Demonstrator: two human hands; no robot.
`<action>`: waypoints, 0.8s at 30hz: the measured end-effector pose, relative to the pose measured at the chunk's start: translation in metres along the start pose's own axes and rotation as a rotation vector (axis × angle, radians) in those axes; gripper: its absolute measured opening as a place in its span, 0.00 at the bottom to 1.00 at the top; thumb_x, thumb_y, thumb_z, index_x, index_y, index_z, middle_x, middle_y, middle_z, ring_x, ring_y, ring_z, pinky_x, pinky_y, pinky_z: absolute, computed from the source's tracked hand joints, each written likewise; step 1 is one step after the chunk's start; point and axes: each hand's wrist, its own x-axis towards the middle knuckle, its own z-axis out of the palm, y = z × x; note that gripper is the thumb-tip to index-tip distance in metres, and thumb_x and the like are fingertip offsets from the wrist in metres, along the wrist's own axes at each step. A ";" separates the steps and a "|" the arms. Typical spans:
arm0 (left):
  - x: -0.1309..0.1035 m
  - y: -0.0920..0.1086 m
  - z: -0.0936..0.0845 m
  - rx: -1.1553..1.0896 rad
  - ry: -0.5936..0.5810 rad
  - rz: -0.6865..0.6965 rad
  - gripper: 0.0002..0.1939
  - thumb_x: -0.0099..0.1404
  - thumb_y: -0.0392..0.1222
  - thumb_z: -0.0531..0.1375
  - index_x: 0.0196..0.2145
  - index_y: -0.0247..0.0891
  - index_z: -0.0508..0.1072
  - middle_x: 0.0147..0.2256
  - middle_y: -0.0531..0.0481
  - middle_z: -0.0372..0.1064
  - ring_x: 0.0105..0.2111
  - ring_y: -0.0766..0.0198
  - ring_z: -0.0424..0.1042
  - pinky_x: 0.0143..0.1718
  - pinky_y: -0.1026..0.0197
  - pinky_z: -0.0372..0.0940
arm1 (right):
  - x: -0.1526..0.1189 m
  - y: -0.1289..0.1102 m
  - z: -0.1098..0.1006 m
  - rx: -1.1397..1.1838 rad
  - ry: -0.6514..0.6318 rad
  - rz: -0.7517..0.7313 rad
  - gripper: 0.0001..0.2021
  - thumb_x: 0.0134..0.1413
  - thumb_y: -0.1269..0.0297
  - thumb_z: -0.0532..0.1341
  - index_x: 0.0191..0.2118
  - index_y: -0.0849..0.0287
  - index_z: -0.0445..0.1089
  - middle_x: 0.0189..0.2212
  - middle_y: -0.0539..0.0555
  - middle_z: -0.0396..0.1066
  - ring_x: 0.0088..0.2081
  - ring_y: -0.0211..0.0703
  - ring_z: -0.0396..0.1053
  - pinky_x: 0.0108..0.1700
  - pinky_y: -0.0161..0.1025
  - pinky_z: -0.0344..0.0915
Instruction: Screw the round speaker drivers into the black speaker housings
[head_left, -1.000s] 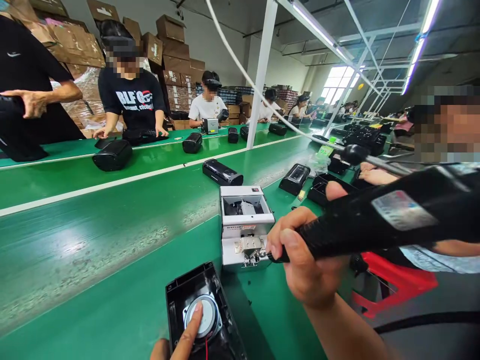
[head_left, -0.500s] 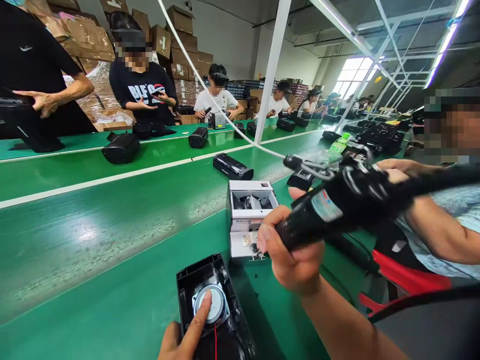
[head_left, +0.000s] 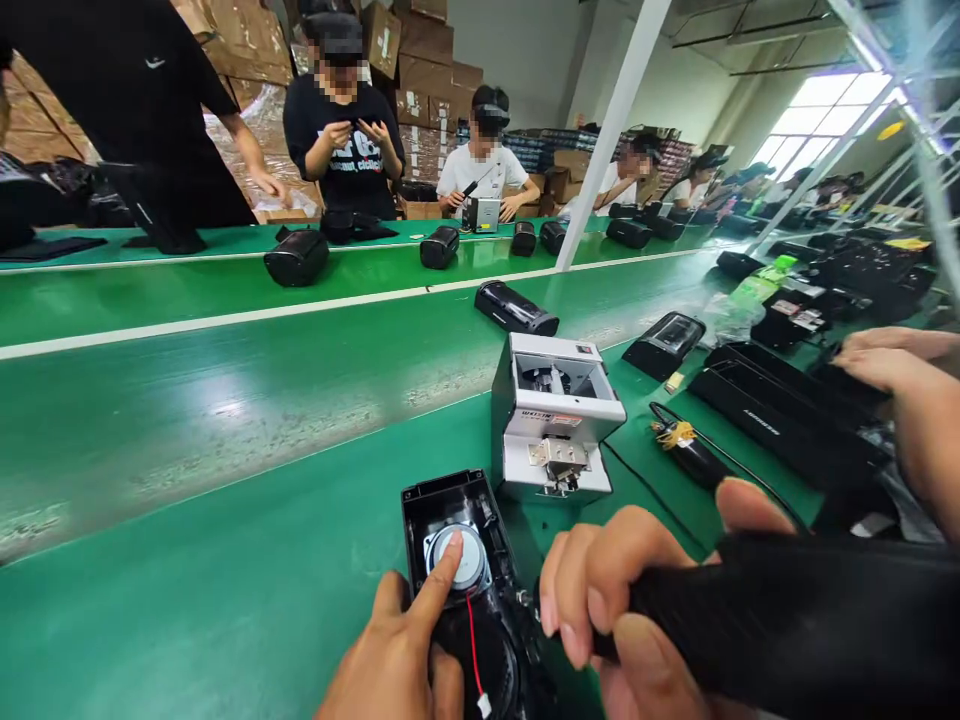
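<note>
Pressing an index finger on the round speaker (head_left: 457, 558), the left hand (head_left: 397, 660) steadies the open black housing (head_left: 469, 590) on the green tabletop (head_left: 225, 600); the right hand (head_left: 622, 610) grips a black electric screwdriver (head_left: 810, 625) beside it, tip hidden.

A white screw feeder box (head_left: 556, 425) stood on the green bench (head_left: 225, 600) just beyond the work. Behind it a black cylinder-shaped casing (head_left: 516, 308) lay on the green conveyor belt (head_left: 187, 390), with more black casings (head_left: 296, 257) along the far side. To the right sat a small black unit (head_left: 664, 344) and long black housings (head_left: 780, 420). Across the belt several people (head_left: 341, 130) worked in front of stacked cardboard boxes (head_left: 420, 60), and a white post (head_left: 611, 130) rose from the line
</note>
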 end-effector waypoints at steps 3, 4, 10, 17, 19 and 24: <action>-0.001 0.002 0.001 0.015 -0.005 -0.002 0.41 0.67 0.29 0.46 0.75 0.49 0.54 0.46 0.41 0.69 0.32 0.61 0.77 0.43 0.58 0.73 | -0.003 0.015 0.004 -0.055 0.016 -0.046 0.27 0.73 0.62 0.61 0.70 0.38 0.54 0.27 0.43 0.62 0.18 0.36 0.62 0.19 0.38 0.67; -0.001 0.003 0.001 0.018 -0.004 -0.004 0.41 0.67 0.28 0.45 0.75 0.49 0.54 0.47 0.40 0.69 0.33 0.61 0.78 0.43 0.57 0.74 | -0.003 0.018 0.004 -0.064 0.016 -0.048 0.26 0.73 0.62 0.61 0.70 0.39 0.55 0.27 0.43 0.61 0.18 0.36 0.61 0.19 0.38 0.67; -0.005 0.010 -0.008 0.032 -0.007 -0.015 0.41 0.67 0.29 0.47 0.75 0.52 0.53 0.47 0.42 0.69 0.33 0.62 0.78 0.44 0.59 0.73 | -0.005 0.027 0.002 -0.014 0.018 0.027 0.25 0.73 0.63 0.61 0.69 0.39 0.55 0.28 0.43 0.61 0.20 0.37 0.62 0.22 0.37 0.67; -0.006 0.010 -0.009 0.017 -0.003 -0.002 0.42 0.66 0.31 0.48 0.75 0.52 0.52 0.45 0.43 0.67 0.33 0.63 0.77 0.43 0.59 0.74 | -0.012 0.038 -0.002 -0.018 -0.019 0.047 0.28 0.72 0.64 0.61 0.70 0.37 0.52 0.29 0.43 0.64 0.21 0.37 0.64 0.23 0.38 0.68; -0.005 0.009 -0.007 0.028 0.004 0.009 0.41 0.66 0.31 0.47 0.76 0.51 0.52 0.45 0.43 0.67 0.32 0.62 0.77 0.42 0.58 0.74 | -0.014 0.041 -0.004 -0.009 -0.026 0.047 0.30 0.71 0.64 0.61 0.70 0.37 0.51 0.30 0.43 0.64 0.21 0.37 0.65 0.24 0.38 0.68; -0.004 0.010 -0.008 0.050 0.012 0.017 0.41 0.67 0.32 0.46 0.75 0.49 0.54 0.44 0.42 0.69 0.33 0.59 0.78 0.42 0.56 0.74 | -0.021 0.047 -0.008 -0.053 -0.063 0.036 0.29 0.70 0.65 0.61 0.69 0.38 0.50 0.30 0.44 0.63 0.21 0.38 0.64 0.25 0.39 0.67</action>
